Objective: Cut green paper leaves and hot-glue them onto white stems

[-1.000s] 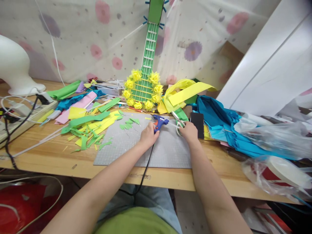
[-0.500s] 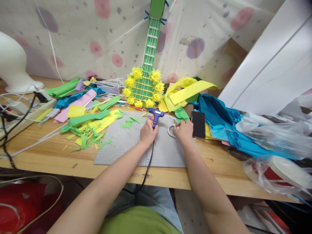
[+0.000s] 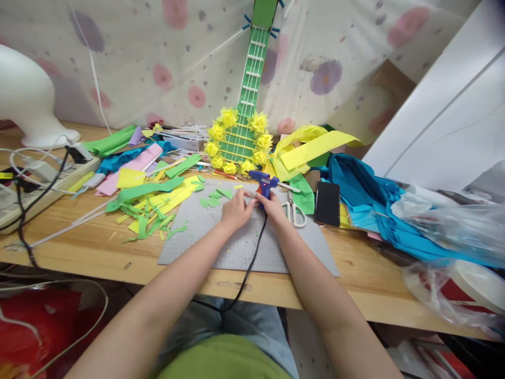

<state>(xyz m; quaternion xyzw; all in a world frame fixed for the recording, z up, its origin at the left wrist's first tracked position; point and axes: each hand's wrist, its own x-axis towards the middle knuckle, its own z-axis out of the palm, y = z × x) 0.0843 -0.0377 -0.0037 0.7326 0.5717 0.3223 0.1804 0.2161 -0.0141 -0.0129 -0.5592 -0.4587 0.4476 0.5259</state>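
Note:
My right hand (image 3: 273, 206) is wrapped round the handle of a blue hot glue gun (image 3: 265, 180), whose nozzle points left over the grey cutting mat (image 3: 205, 247). Close beside it, my left hand (image 3: 235, 209) has its fingers pinched together near the gun's handle; what sits between them is too small to make out. White-handled scissors (image 3: 298, 216) lie on the mat just right of my right hand. Green paper leaves (image 3: 213, 199) are scattered on the mat beyond my left hand. The gun's black cord (image 3: 254, 258) runs down over the table edge.
A green paper guitar (image 3: 248, 97) with yellow flowers leans against the back wall. Paper strips (image 3: 150, 192) pile up at left, near a power strip (image 3: 47, 192). A phone (image 3: 327, 204) and blue crepe paper (image 3: 355, 179) lie to the right, beside a plastic-wrapped roll (image 3: 469, 284).
The glue gun has passed from my left hand to my right. My right hand has let go of the scissors and moved left; my left hand now pinches beside the gun.

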